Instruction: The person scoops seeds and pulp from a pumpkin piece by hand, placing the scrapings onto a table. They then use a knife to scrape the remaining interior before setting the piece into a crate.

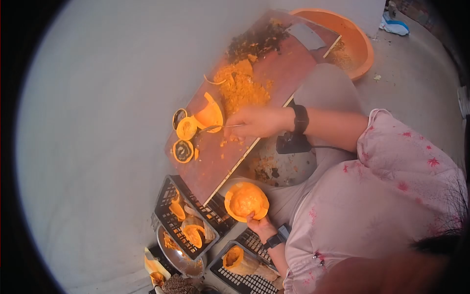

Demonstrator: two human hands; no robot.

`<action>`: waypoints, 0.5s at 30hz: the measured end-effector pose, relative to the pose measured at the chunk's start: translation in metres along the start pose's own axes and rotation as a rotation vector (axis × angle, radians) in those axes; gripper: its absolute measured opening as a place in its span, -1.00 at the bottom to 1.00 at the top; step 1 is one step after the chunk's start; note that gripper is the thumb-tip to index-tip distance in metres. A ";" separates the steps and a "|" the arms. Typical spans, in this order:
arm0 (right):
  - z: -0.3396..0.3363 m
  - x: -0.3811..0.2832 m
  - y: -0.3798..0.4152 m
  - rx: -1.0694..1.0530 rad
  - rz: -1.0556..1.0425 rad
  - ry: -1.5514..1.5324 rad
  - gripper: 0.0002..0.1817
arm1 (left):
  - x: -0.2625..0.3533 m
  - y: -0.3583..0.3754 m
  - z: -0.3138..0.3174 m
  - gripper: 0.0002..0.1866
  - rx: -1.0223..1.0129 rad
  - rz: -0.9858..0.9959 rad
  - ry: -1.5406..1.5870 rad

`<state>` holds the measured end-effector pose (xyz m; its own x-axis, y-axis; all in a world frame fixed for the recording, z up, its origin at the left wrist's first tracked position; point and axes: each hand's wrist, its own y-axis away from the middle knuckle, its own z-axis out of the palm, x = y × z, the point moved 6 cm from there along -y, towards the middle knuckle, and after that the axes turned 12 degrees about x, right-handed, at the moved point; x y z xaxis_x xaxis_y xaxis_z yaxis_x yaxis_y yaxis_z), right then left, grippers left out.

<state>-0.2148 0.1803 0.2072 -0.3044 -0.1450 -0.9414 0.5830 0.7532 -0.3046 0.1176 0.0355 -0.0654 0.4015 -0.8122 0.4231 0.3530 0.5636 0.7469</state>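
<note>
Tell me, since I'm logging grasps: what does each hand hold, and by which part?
One hand holds a spoon by its handle end. The other hand holds an orange fruit half from underneath, cut side showing.

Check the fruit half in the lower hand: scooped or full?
Full: fruit half shows a mound of orange pulp up to its rim.

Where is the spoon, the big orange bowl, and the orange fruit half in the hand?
spoon [211, 128], head view, on its metal handle.
orange bowl [360, 36], head view, on its right rim.
fruit half [246, 200], head view, on its orange flesh.
</note>
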 end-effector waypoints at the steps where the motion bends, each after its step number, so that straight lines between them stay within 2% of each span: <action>1: -0.034 -0.024 0.006 0.096 -0.023 0.018 -0.72 | 0.000 0.001 0.001 -0.30 -0.024 -0.034 0.011; 3: -0.084 -0.060 0.020 0.252 -0.078 0.024 -0.72 | 0.005 -0.011 -0.012 -0.37 -0.030 0.075 -0.060; 5: -0.145 -0.057 0.036 0.439 -0.029 0.088 -0.74 | 0.007 -0.015 -0.015 -0.39 -0.004 0.067 -0.069; 7: -0.205 -0.020 0.058 0.687 0.067 0.192 -0.76 | 0.006 -0.006 -0.012 -0.36 0.050 0.063 -0.051; 9: -0.262 0.025 0.081 0.756 0.210 0.640 -0.76 | 0.005 0.005 -0.004 -0.30 0.118 0.051 -0.022; 11: -0.294 0.076 0.103 0.771 0.280 0.653 -0.76 | 0.005 -0.005 -0.008 -0.32 0.079 0.072 -0.019; 13: -0.303 0.123 0.115 0.789 0.340 0.809 -0.73 | 0.005 -0.004 -0.004 -0.33 0.049 0.074 -0.028; 15: -0.308 0.140 0.119 0.752 0.394 0.974 -0.69 | 0.001 0.007 0.003 -0.32 0.043 0.065 -0.032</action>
<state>-0.4201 0.4474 0.0839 -0.2514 0.7675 -0.5897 0.9400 0.0482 -0.3379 0.1179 0.0379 -0.0578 0.3953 -0.7787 0.4872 0.2897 0.6090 0.7384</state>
